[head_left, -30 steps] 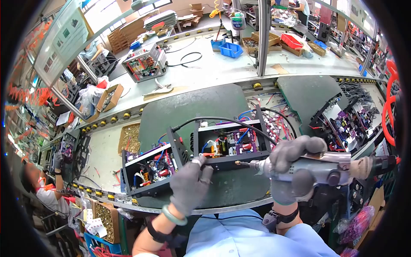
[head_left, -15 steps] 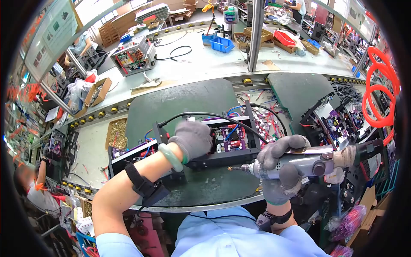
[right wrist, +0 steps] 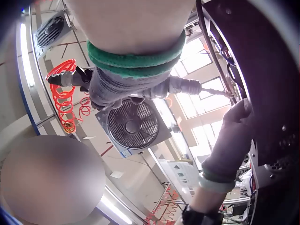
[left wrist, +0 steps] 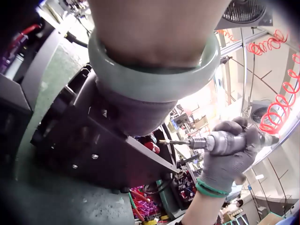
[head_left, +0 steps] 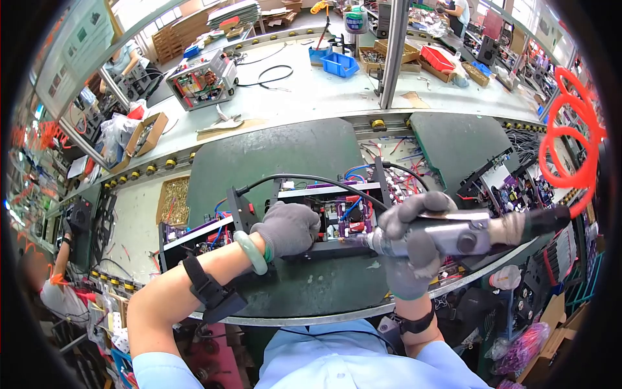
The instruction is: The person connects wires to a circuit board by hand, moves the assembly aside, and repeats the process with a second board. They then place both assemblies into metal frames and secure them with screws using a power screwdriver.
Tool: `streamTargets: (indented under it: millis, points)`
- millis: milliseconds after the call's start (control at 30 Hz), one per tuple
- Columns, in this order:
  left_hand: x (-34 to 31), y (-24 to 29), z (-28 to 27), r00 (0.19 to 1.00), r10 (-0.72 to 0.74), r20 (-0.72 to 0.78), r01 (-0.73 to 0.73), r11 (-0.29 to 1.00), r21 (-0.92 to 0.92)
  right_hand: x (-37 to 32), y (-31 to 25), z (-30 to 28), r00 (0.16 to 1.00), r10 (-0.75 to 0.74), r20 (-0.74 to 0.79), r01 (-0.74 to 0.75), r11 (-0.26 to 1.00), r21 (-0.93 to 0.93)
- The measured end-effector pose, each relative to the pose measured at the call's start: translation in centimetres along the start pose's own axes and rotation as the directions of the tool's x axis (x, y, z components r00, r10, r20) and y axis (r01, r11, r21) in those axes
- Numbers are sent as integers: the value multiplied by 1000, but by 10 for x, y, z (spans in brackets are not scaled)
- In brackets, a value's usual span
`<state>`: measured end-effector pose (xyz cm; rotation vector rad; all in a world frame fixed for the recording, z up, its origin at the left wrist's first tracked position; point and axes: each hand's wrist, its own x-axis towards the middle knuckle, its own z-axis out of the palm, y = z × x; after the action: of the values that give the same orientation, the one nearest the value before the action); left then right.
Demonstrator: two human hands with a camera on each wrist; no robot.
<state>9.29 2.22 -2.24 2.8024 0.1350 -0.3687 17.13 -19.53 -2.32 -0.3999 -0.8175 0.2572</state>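
In the head view my gloved left hand [head_left: 286, 230] reaches over the front wall of an open black metal chassis [head_left: 353, 247] holding circuit boards. Its fingertips are hidden inside, so I cannot tell whether they hold something. My gloved right hand [head_left: 421, 256] grips a silver power screwdriver [head_left: 457, 235] lying level, its bit pointing left at the chassis front. The long bit [right wrist: 214, 90] ends close to the left hand's fingers in the right wrist view. In the left wrist view, the chassis wall [left wrist: 89, 150] stands below my left wrist.
A second open chassis [head_left: 194, 235] sits just left on the green board [head_left: 272, 149]. Black cable [head_left: 304, 176] arcs over both. A box of small brass-coloured parts [head_left: 173, 201] lies at left. Red coiled hose [head_left: 570, 129] hangs at right, joined to the screwdriver. More chassis [head_left: 512, 185] stand at far right.
My left hand has gone from the front edge of the chassis up and into it. The right hand has brought the screwdriver left, its bit now overlapping the chassis front.
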Motion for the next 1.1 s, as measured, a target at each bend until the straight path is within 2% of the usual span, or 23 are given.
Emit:
streamTargets:
  millis: [67, 133, 200, 233, 333, 400, 433, 467, 533, 567, 600, 667, 700, 733, 800, 867, 933, 967, 1000, 1067, 1100]
  points:
    - [2, 4, -3, 999, -40, 36, 40, 999, -16, 5, 13, 9, 956, 115, -271, -137, 988, -64]
    - [3, 10, -10, 995, -74, 60, 75, 997, -13, 7, 24, 11, 935, 208, -287, -235, 970, -62]
    - [3, 9, -10, 992, -74, 100, 78, 997, -30, 4, 40, 2, 938, 189, -291, -250, 950, -187]
    - [3, 8, -9, 993, -78, 92, 82, 996, -34, 1, 45, -3, 938, 188, -291, -249, 950, -189]
    - [4, 7, -8, 994, -65, 83, 68, 997, -33, -2, 53, -8, 938, 229, -261, -268, 956, -123]
    - [5, 10, -9, 991, -77, 107, 79, 997, -15, -3, 54, -9, 922, 314, -228, -350, 926, -143]
    - [6, 11, -11, 988, -88, 128, 87, 996, 7, -6, 58, -14, 883, 425, -197, -405, 904, 135]
    - [8, 10, -12, 988, -86, 131, 86, 996, 6, -2, 57, -4, 944, 308, -121, -331, 894, -302]
    - [12, 9, -12, 964, -133, 229, 117, 990, 81, 7, 75, -13, 962, 224, 156, -99, 817, -567]
    - [14, -11, 11, 992, 31, 122, -39, 998, 59, 21, 65, 9, 928, 364, 75, -239, 739, -630]
    - [13, -16, 14, 997, -3, 76, 15, 986, -164, 21, 71, 15, 955, 287, 72, -184, 765, -617]
    - [9, -27, 27, 985, 101, -142, -144, 928, -344, 33, 75, 23, 935, 334, 118, -183, 741, -646]
    - [10, -33, 31, 981, 134, -142, -171, 940, -295, 35, 75, 27, 957, 267, 114, -126, 737, -664]
    - [11, -37, 35, 980, 132, -146, -171, 940, -296, 34, 76, 25, 956, 269, 118, -125, 737, -665]
    - [11, -25, 21, 988, 149, -35, -150, 988, -28, 28, 80, 15, 938, 315, 143, -151, 744, -651]
    - [11, -18, 17, 996, 93, -1, -93, 992, -80, 27, 78, 5, 930, 329, 163, -170, 780, -603]
    - [15, -20, 20, 998, 60, -11, -60, 997, -54, 31, 73, -1, 837, 488, 250, -350, 826, -441]
    - [12, -26, 19, 981, 174, -91, -194, 927, -320, 33, 75, 0, 838, 483, 253, -302, 798, -522]
    - [13, -29, 26, 976, 205, -72, -217, 933, -288, 34, 82, 1, 847, 489, 210, -335, 797, -503]
    - [16, -36, 34, 975, 138, -177, -144, 989, -17, 33, 69, 10, 888, 432, 154, -289, 788, -543]
    - [1, -11, 11, 974, 173, -149, -155, 980, 129, 29, 64, 10, 932, 328, 154, -208, 831, -516]
